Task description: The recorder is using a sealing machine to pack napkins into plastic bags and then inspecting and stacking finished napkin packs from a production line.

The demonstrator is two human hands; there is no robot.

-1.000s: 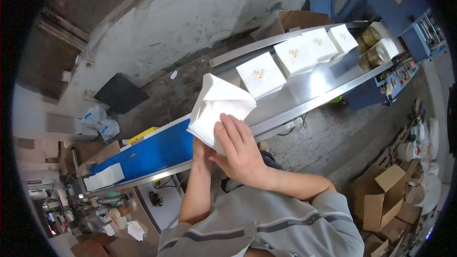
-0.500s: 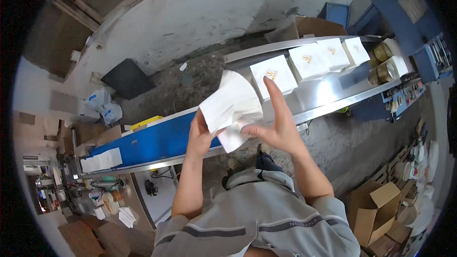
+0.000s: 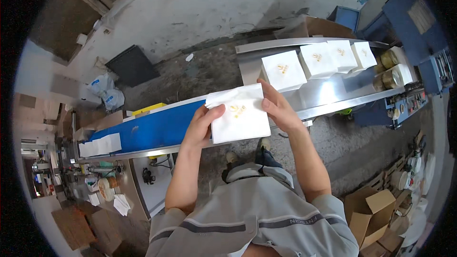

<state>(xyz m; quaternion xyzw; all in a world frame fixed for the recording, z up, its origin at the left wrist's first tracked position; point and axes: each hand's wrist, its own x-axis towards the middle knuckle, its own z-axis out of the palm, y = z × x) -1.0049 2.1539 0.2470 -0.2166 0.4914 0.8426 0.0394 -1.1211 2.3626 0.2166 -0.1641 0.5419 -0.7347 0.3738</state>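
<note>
Between my two hands is a stack of white paper napkins (image 3: 241,123) with a gold printed mark on its top face. My left hand (image 3: 203,123) grips the stack's left side, thumb on top and fingers beneath. My right hand (image 3: 280,109) closes on its right edge, thumb against the side. The stack is held over the near edge of a conveyor with a blue belt (image 3: 157,131). To the right, on a metal table, stands a nearby stack of napkins (image 3: 284,72) with the same gold mark. More napkin stacks (image 3: 318,61) line up beyond it.
A few white napkins (image 3: 101,145) lie at the belt's far left end. Glass-like jars (image 3: 391,79) stand at the metal table's right end. An opened cardboard box (image 3: 371,214) sits on the floor at lower right. A dark panel (image 3: 132,65) lies near the wall.
The fanned, bent napkins have been squared into a flat stack with the printed face up. My right hand has closed from spread fingers onto the stack's right edge.
</note>
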